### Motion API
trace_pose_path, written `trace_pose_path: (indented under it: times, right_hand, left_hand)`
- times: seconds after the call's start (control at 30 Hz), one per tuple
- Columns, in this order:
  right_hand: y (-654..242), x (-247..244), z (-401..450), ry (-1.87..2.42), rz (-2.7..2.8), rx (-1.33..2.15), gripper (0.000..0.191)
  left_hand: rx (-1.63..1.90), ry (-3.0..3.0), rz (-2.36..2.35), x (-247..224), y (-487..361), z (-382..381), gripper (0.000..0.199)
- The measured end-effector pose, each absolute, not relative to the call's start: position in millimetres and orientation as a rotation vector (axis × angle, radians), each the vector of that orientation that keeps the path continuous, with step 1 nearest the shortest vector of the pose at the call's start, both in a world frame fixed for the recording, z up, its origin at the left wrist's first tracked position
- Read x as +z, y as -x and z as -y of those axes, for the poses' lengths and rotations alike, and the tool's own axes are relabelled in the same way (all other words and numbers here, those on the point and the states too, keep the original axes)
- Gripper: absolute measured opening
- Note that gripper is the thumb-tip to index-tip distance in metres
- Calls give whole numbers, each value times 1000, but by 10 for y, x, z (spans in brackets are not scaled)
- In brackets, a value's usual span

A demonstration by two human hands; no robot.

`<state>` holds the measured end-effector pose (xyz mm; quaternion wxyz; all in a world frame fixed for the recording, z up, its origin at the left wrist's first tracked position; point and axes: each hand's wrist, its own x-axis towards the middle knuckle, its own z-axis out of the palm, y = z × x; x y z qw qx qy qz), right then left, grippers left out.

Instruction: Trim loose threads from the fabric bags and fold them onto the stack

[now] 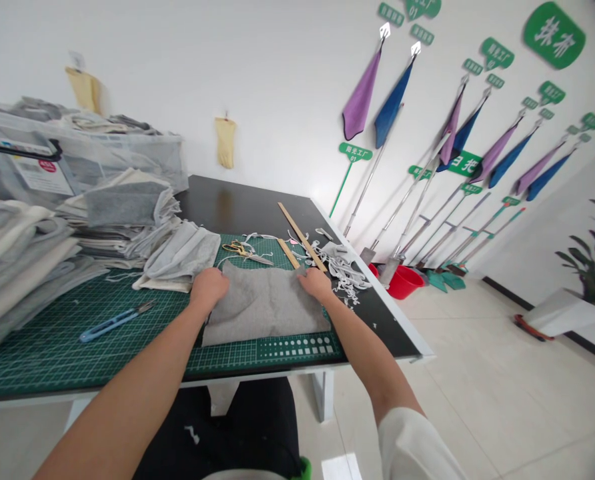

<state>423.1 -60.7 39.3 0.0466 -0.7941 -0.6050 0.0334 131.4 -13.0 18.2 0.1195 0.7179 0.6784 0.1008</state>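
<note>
A grey cloth [267,303] lies on the green cutting mat [177,330] near the table's front edge. My left hand [210,288] grips its far left corner, fingers closed on the fabric. At the far right corner, my right hand [315,284] has its fingers closed on the same cloth. Just beyond the cloth are scissors [247,253] with yellow handles and a short wooden ruler [288,253]. A folded grey and white cloth pile [180,257] sits beside my left hand.
Tall cloth stacks [122,213] and a clear plastic bin [162,157] stand at the left. A blue utility knife [116,323] lies on the mat. Fabric scraps [345,267] and a long wooden ruler [301,237] are at the right. A red bucket [406,282] stands on the floor.
</note>
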Motion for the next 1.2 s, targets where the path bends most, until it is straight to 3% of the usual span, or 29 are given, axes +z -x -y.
trace_pose_path:
  times: [0.37,0.57,0.73,0.9,1.2]
  right_hand:
    - [-4184,380,635,2378,1853,-42,29]
    - [-4091,505,734,2201,1892,-262,38]
    - [-3915,595,834,1830,2271,-236,46]
    - [-3730,376,1023,1568,2592,-51,49]
    - [-3832,123,1135,1629,2649,151,61]
  left_hand:
    - [339,-2023,-2095,243,-1322,232,30]
    - [542,-2052,-2279,565,-1382,556,40]
    - [556,-2498,-1819,866,-1483,821,34]
    - [351,-2771,-1246,635,-1700,1264,44]
    - [224,-2743,-1299,155,-1765,1707,65]
